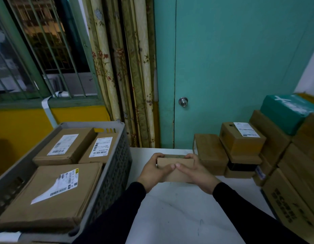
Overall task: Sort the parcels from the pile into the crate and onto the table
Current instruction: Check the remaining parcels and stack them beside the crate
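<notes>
A small plain box (175, 169) is held over the white worktop (179, 217), between the crate and the pile. The left hand (153, 174) grips its left end, fingers (159, 155) curled over the far edge and thumb along the near face. The right hand (195, 173) grips the right end the same way; the two thumbs meet at the middle. Both sleeves are dark. To the left, the grey crate (115, 166) holds three labelled parcels (52, 194) lying flat. To the right, the pile (268, 152) of brown boxes stands on the worktop, a teal box (288, 111) on top. Behind are a teal door (232, 67), a curtain (121, 67) and a barred window (38, 46).
</notes>
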A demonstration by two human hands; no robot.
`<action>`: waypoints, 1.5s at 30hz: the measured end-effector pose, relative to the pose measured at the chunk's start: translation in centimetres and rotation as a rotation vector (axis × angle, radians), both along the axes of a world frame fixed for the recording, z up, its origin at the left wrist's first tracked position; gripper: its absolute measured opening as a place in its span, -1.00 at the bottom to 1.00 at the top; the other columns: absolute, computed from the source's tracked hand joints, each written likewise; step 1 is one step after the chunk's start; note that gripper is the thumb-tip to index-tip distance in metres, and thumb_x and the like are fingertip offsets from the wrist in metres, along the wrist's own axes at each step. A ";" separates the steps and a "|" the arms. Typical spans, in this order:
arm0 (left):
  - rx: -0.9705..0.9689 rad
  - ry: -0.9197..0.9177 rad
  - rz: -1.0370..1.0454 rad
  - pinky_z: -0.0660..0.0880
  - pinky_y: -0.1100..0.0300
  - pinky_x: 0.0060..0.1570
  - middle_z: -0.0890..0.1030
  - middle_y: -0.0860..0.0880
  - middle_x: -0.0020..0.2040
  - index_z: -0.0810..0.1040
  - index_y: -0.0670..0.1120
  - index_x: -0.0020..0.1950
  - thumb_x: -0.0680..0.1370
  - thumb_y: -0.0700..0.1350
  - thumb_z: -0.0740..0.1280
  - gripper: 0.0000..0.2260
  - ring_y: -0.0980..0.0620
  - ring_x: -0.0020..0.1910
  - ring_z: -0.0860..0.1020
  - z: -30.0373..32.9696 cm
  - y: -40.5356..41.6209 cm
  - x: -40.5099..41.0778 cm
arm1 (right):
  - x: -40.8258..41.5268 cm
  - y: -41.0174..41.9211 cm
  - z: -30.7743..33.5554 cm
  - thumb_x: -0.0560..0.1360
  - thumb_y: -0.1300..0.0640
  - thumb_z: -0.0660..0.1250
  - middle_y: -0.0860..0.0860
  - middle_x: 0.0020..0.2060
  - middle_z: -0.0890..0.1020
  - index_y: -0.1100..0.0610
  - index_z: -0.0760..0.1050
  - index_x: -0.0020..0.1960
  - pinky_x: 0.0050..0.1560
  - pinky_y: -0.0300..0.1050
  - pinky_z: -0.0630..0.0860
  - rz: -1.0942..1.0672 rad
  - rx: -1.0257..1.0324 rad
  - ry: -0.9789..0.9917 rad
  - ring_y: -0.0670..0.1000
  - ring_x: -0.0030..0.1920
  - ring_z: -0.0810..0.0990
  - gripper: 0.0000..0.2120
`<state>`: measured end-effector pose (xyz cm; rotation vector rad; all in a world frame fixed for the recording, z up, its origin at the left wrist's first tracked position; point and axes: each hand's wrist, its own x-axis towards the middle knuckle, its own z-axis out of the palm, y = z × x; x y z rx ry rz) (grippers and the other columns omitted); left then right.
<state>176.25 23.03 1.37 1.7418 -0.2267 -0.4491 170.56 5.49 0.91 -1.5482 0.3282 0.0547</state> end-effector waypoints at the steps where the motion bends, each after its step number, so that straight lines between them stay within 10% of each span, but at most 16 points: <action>1: -0.001 0.010 -0.018 0.62 0.21 -0.18 0.51 -0.07 0.21 0.43 0.08 0.30 0.49 0.00 0.54 -0.55 -0.06 0.09 0.58 0.1 0.0 0.0 | 0.0 -0.2 0.2 0.52 0.04 0.49 0.08 0.10 0.55 0.00 0.30 0.30 -0.11 -0.10 0.62 0.014 -0.002 0.005 0.05 -0.02 0.62 -0.52; 9: 0.040 -0.041 -0.011 0.67 0.11 -0.10 0.51 -0.09 0.22 0.44 0.06 0.30 0.47 -0.06 0.56 -0.53 -0.09 0.12 0.57 -0.2 0.1 0.0 | -0.2 -0.5 0.0 0.51 0.04 0.49 0.09 0.11 0.55 0.02 0.28 0.33 -0.19 -0.20 0.58 0.078 -0.060 -0.010 0.05 0.01 0.62 -0.48; 15: -0.044 0.155 0.017 0.65 0.00 0.04 0.52 -0.01 0.29 0.32 0.13 0.46 0.54 0.22 0.40 -0.46 -0.03 0.17 0.58 0.7 0.4 0.2 | 0.2 -0.6 -0.2 0.45 -0.30 0.36 0.11 0.12 0.68 -0.01 0.47 0.24 0.10 0.17 0.59 -0.027 0.140 0.032 0.13 0.10 0.67 -0.50; 19: -0.149 0.352 0.178 0.63 -0.09 0.02 0.63 -0.08 0.20 0.40 -0.03 0.43 0.61 0.22 0.30 -0.51 -0.09 0.14 0.62 0.9 0.2 1.0 | 0.6 -0.8 0.1 0.69 0.07 0.22 0.16 0.25 0.61 0.04 0.47 0.22 -0.03 0.01 0.56 -0.043 0.189 -0.025 0.07 0.07 0.64 -0.86; 22: -0.180 0.420 0.112 0.62 -0.10 0.07 0.69 -0.12 0.16 0.40 -0.08 0.47 0.53 0.11 0.46 -0.42 -0.15 0.12 0.66 0.8 0.2 0.9 | 0.6 -0.8 0.5 0.61 0.35 0.25 0.03 0.24 0.57 -0.02 0.24 0.50 0.13 0.05 0.57 -0.014 0.259 -0.072 0.10 0.21 0.60 -0.46; 27: -0.219 0.305 0.036 0.61 -0.05 0.12 0.61 -0.07 0.25 0.22 0.08 0.54 0.54 -0.17 0.46 -0.34 -0.10 0.14 0.64 1.4 0.3 0.7 | 0.5 -0.5 0.9 0.45 0.18 0.47 0.16 0.21 0.66 -0.04 0.34 0.39 0.26 0.27 0.55 0.009 0.277 -0.025 0.20 0.21 0.65 -0.42; 45: -0.028 0.064 0.046 0.61 -0.04 0.18 0.61 0.04 0.19 0.29 0.11 0.45 0.57 0.06 0.43 -0.49 0.00 0.12 0.65 0.9 -0.6 -0.1 | 0.8 0.1 -0.3 0.59 0.16 0.38 0.07 0.25 0.64 -0.17 0.28 0.39 0.29 0.26 0.54 0.011 0.174 -0.036 0.13 0.23 0.65 -0.52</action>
